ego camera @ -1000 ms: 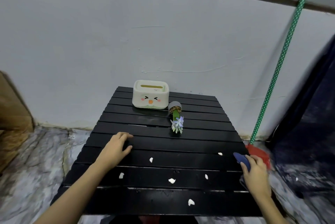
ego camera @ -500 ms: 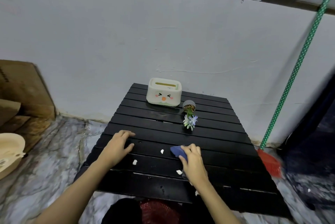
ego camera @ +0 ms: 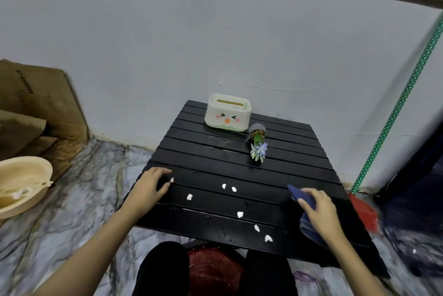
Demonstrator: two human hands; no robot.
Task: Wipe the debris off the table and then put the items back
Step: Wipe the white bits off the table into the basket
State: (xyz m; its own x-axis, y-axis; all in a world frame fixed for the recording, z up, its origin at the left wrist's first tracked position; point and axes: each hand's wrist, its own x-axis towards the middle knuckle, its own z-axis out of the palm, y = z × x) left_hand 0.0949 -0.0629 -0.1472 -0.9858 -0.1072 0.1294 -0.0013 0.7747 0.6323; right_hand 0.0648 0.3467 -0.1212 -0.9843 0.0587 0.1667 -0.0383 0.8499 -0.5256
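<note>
Two hands: both over the black slatted table [ego camera: 239, 168].
Change, right hand: right hand [ego camera: 320, 209] is now at the table's right side; half a second ago it was near the centre front.
Change, cloth: blue cloth [ego camera: 298, 193] has travelled right with the hand.
Change, left hand: left hand [ego camera: 149, 186] stays flat at the left edge.
Grip, right: fingers folded down over the cloth, pinning it to the slats.
Grip, left: fingers spread, palm down, holding nothing.
Debris: white scraps [ego camera: 239, 214] lie scattered across the front slats, one touching the left fingertips.
Items: cream tissue box [ego camera: 227, 113] upright at the far edge; small plant pot [ego camera: 257, 131] tipped over just beside it, flowers toward the viewer.
Surroundings: red basket [ego camera: 214, 269] under the front edge, between dark-clad knees; tan basin [ego camera: 21, 183] and cardboard boxes [ego camera: 36, 94] on the floor to the left; green broom handle [ego camera: 400, 101] leaning on the wall at right.
Obstruction: right hand covers most of the cloth.
</note>
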